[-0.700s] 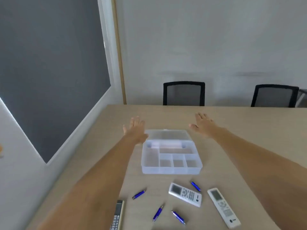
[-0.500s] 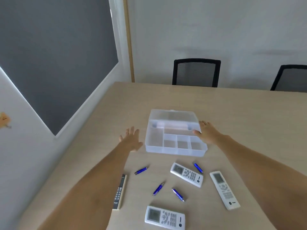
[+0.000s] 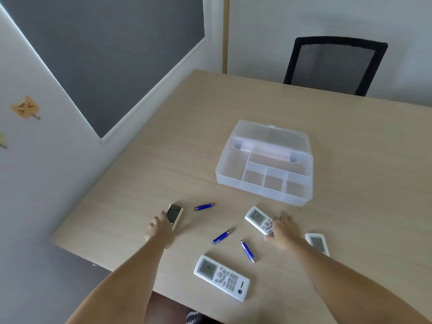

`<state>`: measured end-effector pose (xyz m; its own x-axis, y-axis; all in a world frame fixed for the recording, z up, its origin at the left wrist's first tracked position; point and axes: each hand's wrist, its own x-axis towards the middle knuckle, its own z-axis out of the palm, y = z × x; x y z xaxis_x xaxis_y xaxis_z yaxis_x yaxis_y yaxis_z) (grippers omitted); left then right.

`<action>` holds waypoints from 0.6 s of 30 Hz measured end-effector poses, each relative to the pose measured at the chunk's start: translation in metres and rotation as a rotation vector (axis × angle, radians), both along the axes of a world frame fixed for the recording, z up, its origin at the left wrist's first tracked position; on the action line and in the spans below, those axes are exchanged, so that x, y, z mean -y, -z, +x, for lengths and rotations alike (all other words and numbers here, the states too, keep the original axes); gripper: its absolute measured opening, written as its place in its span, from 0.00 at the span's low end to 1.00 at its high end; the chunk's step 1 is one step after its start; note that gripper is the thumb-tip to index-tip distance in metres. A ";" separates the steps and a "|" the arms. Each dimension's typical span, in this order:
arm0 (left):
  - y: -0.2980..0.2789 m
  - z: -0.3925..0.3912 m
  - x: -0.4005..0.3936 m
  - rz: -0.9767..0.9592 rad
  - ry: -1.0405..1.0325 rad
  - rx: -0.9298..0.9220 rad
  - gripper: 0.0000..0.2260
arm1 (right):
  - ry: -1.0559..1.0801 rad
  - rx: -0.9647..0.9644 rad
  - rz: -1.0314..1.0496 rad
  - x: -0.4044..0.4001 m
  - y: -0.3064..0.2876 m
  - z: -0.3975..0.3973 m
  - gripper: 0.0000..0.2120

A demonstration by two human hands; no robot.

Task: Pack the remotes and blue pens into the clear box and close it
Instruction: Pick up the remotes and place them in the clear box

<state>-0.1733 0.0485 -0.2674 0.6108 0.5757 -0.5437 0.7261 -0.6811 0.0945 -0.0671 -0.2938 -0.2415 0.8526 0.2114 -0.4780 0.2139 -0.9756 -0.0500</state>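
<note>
The clear box [image 3: 229, 176] stands open in the middle of the table, its lid folded back and its divided compartments bare. My left hand [image 3: 160, 229] curls over the near end of a slim beige remote [image 3: 174, 213] lying near the table's left edge. My right hand [image 3: 285, 230] straddles the near end of a white remote [image 3: 257, 218] that rests on the table. A larger white remote [image 3: 221, 277] lies close to me. Another white remote [image 3: 316, 242] shows partly behind my right forearm. Three blue pens lie loose: one [image 3: 203, 206], a second [image 3: 221, 237], a third [image 3: 248, 251].
The wooden table [image 3: 163, 160] has its left edge beside a white wall with a dark panel [image 3: 93, 54]. A black mesh chair [image 3: 334, 64] stands at the far side. Cat stickers [image 3: 26, 107] are on the wall.
Both hands have pulled back from the sides of the box down to the remotes, the left onto the slim one, the right onto a white one. The view has tilted down and left.
</note>
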 end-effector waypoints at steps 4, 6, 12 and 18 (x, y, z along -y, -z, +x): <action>0.002 0.002 0.001 0.005 -0.008 0.011 0.33 | 0.007 0.083 -0.070 -0.004 0.011 -0.002 0.31; -0.004 0.009 0.001 -0.153 -0.101 0.108 0.28 | -0.035 0.126 -0.119 -0.004 0.014 0.000 0.29; -0.058 0.085 0.011 -0.476 -0.093 0.487 0.24 | -0.053 0.049 0.046 0.000 0.020 0.004 0.25; -0.083 0.213 0.062 -0.808 -0.057 0.582 0.16 | 0.231 -0.334 0.669 0.013 -0.039 0.034 0.28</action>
